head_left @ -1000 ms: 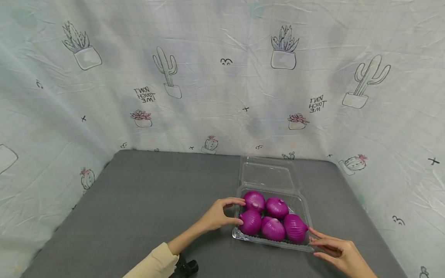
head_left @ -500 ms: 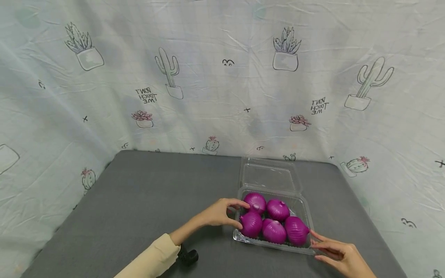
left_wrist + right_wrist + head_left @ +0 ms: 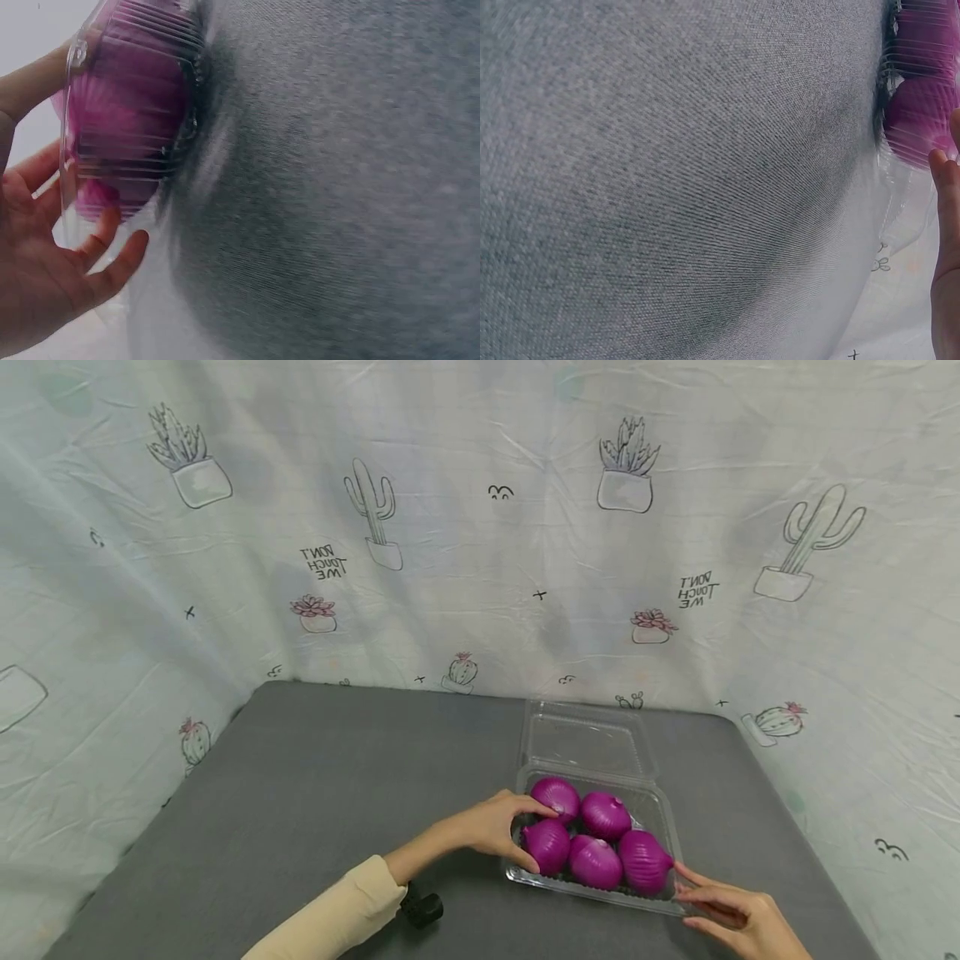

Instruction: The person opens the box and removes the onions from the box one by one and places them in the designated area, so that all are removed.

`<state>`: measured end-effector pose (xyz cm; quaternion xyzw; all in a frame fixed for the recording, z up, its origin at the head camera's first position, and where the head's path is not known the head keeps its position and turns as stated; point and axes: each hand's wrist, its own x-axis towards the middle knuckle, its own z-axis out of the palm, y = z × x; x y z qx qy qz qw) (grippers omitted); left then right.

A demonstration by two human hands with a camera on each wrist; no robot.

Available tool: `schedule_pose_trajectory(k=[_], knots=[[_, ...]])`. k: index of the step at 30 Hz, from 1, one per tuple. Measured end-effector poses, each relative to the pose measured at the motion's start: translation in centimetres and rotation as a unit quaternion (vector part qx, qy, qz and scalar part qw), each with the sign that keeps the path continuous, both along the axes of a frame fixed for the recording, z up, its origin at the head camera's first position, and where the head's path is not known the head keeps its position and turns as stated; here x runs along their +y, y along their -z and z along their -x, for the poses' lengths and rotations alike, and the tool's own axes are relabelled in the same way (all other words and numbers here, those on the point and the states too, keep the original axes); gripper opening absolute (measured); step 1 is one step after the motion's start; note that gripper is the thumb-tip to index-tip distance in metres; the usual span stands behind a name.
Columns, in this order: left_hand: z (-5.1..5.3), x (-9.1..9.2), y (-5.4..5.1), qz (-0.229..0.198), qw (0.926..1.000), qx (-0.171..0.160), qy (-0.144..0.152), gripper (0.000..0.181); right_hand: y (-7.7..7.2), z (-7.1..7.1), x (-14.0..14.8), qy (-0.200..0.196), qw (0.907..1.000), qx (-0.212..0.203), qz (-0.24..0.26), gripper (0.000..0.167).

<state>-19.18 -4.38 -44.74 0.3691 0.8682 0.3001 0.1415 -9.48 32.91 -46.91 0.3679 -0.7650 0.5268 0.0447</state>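
In the head view, a clear plastic clamshell container (image 3: 663, 814) stands with its lid (image 3: 585, 742) folded back. Several purple-red onions (image 3: 606, 815) sit inside it in two rows. My left hand (image 3: 491, 827) reaches over the left rim, its thumb and index finger curled round the front-left onion (image 3: 546, 846). The left wrist view has the lower fingers (image 3: 124, 262) outside the ribbed wall. At the right front corner, my right hand (image 3: 738, 910) touches the container's edge with nearly straight fingers, beside the front-right onion (image 3: 646, 863).
A grey cloth-covered table (image 3: 337, 760) lies beneath the container. Behind and at both sides hangs a white curtain (image 3: 450, 543) printed with cactus drawings. A black device (image 3: 422, 910) shows under the left wrist.
My left hand has moved right and farther over the rim, with thumb and index finger now round the front-left onion. The right hand stays at the container's corner; the view shifts slightly.
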Motion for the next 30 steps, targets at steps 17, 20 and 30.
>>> schedule_pose_trajectory(k=[17,20,30], knots=[[0.7,-0.4,-0.1,-0.015,0.9990,0.030,0.030,0.067,-0.2,-0.7,-0.3,-0.001,0.9998,-0.020,-0.002,0.035],[0.8,-0.6,-0.4,-0.039,0.9989,0.012,0.023,0.067,-0.1,-0.8,-0.4,0.004,0.9998,-0.019,-0.005,0.035],[0.2,-1.2,-1.4,-0.097,0.9937,-0.005,-0.056,0.061,0.7,-0.8,-0.4,-0.008,0.9997,0.000,0.022,0.043]])
